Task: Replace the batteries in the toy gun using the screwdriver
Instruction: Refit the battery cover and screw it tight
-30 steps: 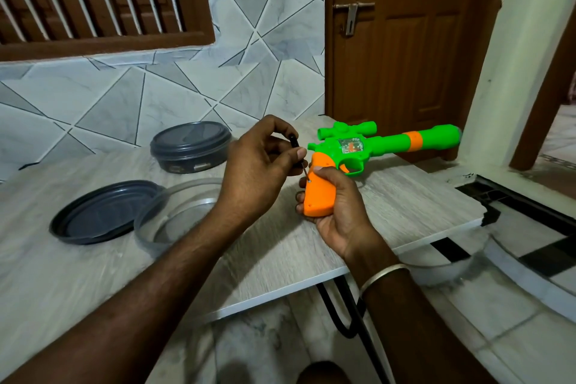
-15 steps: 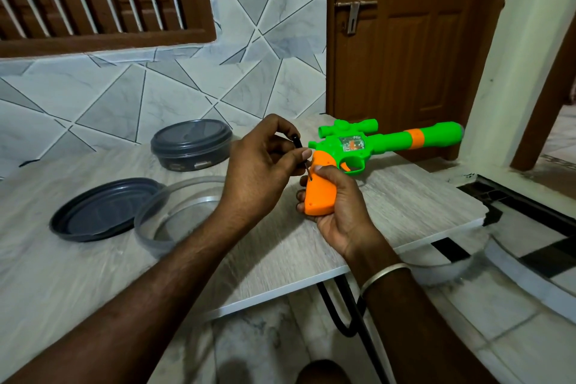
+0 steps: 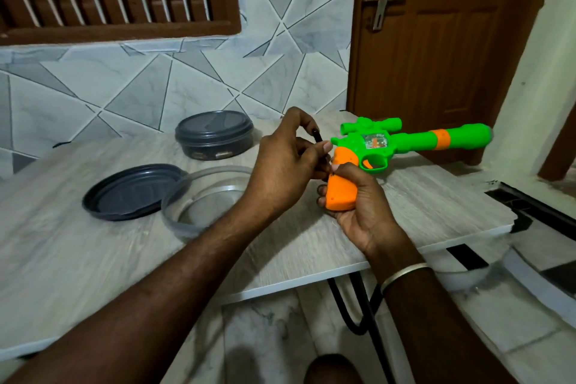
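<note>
The green-and-orange toy gun (image 3: 402,143) sits above the near right corner of the bench (image 3: 93,262), barrel pointing right toward the brown door (image 3: 436,50), orange grip turned toward me. My right hand (image 3: 366,209) comes up from below and wraps the grip, palm under its base, fingers curled round the far side, thumb lying across the top edge. My left hand (image 3: 282,168) reaches in from the left with the wrist bent down, thumb and fingertips pinching the slim black screwdriver (image 3: 318,139). The tool leans down and to the right, its tip at the upper left of the grip, just beside my right thumb; whether it sits in a screw I cannot tell. A silver bangle (image 3: 405,271) circles my right wrist. Left of my hands on the bench stand an open clear round container (image 3: 187,212), a dark grey lid (image 3: 131,193) lying upturned and touching it, and behind them a closed dark round container (image 3: 213,134) near the tiled wall (image 3: 156,81).
</note>
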`<state>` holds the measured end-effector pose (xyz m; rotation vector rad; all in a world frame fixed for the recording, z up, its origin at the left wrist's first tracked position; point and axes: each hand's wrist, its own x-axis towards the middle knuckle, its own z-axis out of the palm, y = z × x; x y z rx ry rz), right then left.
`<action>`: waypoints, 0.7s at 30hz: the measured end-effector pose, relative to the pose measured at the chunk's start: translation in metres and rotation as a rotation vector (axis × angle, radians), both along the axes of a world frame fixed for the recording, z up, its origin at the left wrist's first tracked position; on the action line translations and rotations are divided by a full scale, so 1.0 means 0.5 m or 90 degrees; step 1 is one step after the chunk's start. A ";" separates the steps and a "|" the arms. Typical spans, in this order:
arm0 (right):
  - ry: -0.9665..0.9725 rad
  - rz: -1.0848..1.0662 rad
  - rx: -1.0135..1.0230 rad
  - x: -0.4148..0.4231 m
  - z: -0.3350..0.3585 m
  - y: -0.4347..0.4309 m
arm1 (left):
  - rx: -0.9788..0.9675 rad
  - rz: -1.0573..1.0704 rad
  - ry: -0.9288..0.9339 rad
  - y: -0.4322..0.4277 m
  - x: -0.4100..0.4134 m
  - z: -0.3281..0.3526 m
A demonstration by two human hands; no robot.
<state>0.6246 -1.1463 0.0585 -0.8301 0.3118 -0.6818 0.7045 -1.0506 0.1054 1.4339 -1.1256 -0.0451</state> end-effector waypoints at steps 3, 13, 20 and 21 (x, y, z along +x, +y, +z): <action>0.000 0.004 0.005 0.000 0.000 0.000 | -0.007 0.003 0.000 0.000 -0.001 -0.002; 0.006 -0.008 0.002 -0.003 0.001 0.003 | -0.010 0.013 -0.050 0.000 -0.002 -0.008; 0.007 -0.010 -0.006 -0.006 0.008 0.005 | -0.011 0.050 -0.150 -0.009 0.000 -0.003; 0.006 -0.010 -0.005 -0.006 0.008 0.006 | -0.012 0.050 -0.164 -0.009 -0.001 -0.005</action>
